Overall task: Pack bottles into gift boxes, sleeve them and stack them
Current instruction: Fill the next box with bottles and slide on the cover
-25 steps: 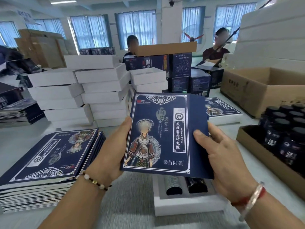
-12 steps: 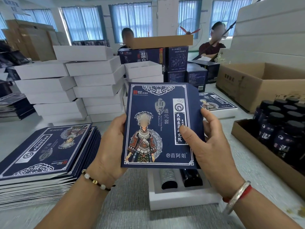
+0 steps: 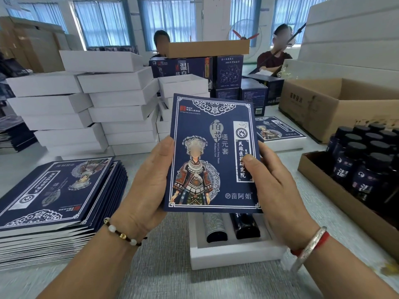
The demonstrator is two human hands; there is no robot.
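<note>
I hold a dark blue printed sleeve [image 3: 212,154] upright in front of me, its face with a costumed figure toward the camera. My left hand [image 3: 149,184] grips its left edge and my right hand [image 3: 274,190] grips its right edge, thumb on the front. Under the sleeve lies an open white gift box [image 3: 233,255] with two dark bottles [image 3: 232,228] lying in its insert, their upper parts hidden by the sleeve. A stack of flat blue sleeves [image 3: 56,203] lies to the left.
Stacks of white box lids and trays [image 3: 97,104] stand behind. A cardboard tray of dark bottles [image 3: 364,165] sits at the right, an open carton [image 3: 336,106] beyond it. One sleeved box [image 3: 278,132] lies behind my right hand. Two people sit at the far side.
The sleeve has risen and tilted more upright toward the camera. My right thumb has slid onto its front near the right edge.
</note>
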